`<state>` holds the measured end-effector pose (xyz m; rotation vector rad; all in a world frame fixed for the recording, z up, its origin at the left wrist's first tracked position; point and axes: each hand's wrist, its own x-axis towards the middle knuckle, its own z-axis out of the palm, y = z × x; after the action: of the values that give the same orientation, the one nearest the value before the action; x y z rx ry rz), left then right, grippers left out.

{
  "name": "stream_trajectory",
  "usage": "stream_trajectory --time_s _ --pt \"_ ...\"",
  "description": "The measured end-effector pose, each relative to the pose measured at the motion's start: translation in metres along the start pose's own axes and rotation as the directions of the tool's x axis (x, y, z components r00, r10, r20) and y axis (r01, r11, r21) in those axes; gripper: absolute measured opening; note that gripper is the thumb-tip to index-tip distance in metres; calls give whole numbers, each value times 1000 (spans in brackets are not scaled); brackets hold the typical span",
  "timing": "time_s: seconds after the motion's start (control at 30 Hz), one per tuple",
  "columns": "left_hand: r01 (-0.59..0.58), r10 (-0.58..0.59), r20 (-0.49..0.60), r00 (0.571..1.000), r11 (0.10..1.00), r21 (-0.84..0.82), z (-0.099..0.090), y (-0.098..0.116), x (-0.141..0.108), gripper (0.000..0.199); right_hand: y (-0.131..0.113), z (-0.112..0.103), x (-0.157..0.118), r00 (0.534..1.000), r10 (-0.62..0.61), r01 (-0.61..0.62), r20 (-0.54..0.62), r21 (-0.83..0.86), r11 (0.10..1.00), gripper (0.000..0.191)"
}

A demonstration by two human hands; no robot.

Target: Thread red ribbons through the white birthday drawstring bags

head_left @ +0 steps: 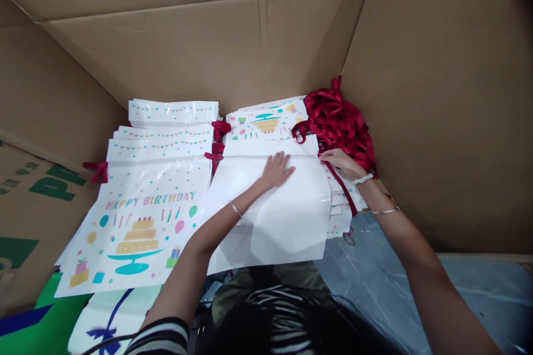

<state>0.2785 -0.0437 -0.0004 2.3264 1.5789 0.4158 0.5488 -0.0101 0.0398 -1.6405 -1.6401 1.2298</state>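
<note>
Nearest, a striped sleeve at the bottom edge, left arm reaching in. Left hand lies flat, fingers spread, on a white plastic gift bag, blank side up; the palm pressure looks meant to keep the slippery film flat. Right hand is apart from it, at the bag's top right corner, fingers curled beside a red satin ribbon; pinching or only touching, cannot tell. That bag lies on a stack of white bags, which gives it a firm base. To its left, a printed Happy Birthday bag lies on a second stack, ribbons out at the sides, likely to stop them bunching between layers. Farther back, a third stack and a tangled heap of red ribbon sit against a cardboard box wall, which hems everything in.
</note>
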Motion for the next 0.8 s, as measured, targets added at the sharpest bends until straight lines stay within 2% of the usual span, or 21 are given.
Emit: stream_trajectory --time_s 0.1,0.17,0.23,0.3,0.37,0.4,0.47,0.53,0.57,0.63,0.7,0.8 --pt "32 -33 -24 999 999 -39 6 16 7 60 -3 -1 -1 996 41 -43 -82 -27 999 28" --pt "21 -28 -64 998 993 -117 6 21 13 54 -8 -1 -5 990 17 -45 -138 -201 979 33" --pt "-10 -23 -138 990 972 -236 -3 15 16 44 -14 3 -11 962 -94 -39 -254 -474 879 43" --pt "-2 -80 -229 970 941 -338 -22 -3 14 37 -20 13 -20 914 -282 -14 -294 -714 700 52" --pt "91 -202 -288 936 929 -358 -49 -35 4 33 -24 26 -27 887 -411 72 -209 -818 571 56" --pt "170 -271 -298 915 930 -326 -64 -54 -4 31 -25 32 -30 887 -438 126 -145 -838 532 55" --pt "371 -418 -269 868 905 -210 -94 -94 -25 25 -25 45 -32 893 -447 203 -43 -849 487 55" --pt "582 -590 -235 772 806 -111 -116 -130 -45 12 -22 53 -30 905 -426 227 3 -850 476 54" --pt "642 -652 -199 731 757 -123 -124 -143 -54 7 -19 56 -29 910 -414 225 9 -850 476 53" --pt "696 -730 -73 679 673 -249 -131 -161 -66 17 -14 59 -25 917 -400 214 7 -853 476 53" --pt "694 -741 41 670 606 -388 -131 -168 -70 25 -9 61 -22 915 -405 210 3 -857 470 54" --pt "685 -738 97 667 558 -468 -126 -166 -69 30 -4 61 -20 910 -415 209 -1 -863 461 57"
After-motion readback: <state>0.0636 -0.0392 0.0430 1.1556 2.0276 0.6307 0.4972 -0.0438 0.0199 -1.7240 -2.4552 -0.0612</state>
